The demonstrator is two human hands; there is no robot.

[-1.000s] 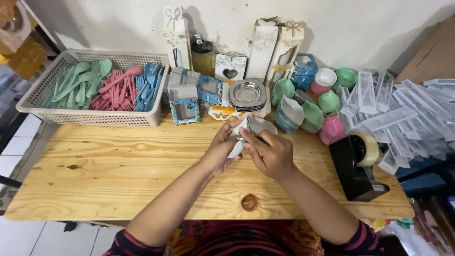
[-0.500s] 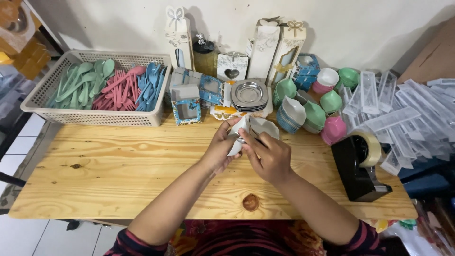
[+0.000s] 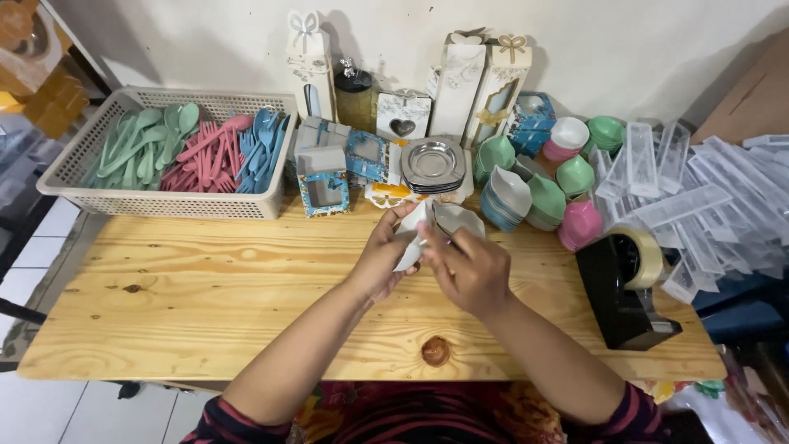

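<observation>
Over the middle of a pine table (image 3: 205, 304), both hands meet on a small white bowl (image 3: 412, 238) held tilted. My left hand (image 3: 385, 256) grips its left side from below. My right hand (image 3: 468, 267) pinches it from the right, together with a thin clear wrap near the rim; that hand's grip is partly hidden. A second pale bowl (image 3: 460, 219) lies on the table just behind the hands.
A beige basket (image 3: 156, 204) of green, pink and blue plastic spoons and forks stands at the back left. Gift boxes (image 3: 325, 177), metal plates (image 3: 433, 163) and stacked coloured bowls (image 3: 526, 197) line the back. A black tape dispenser (image 3: 625, 292) and clear plastic boxes (image 3: 707, 214) are on the right.
The hands stay on the white bowl in almost the same spot; the fingers have shifted slightly around it.
</observation>
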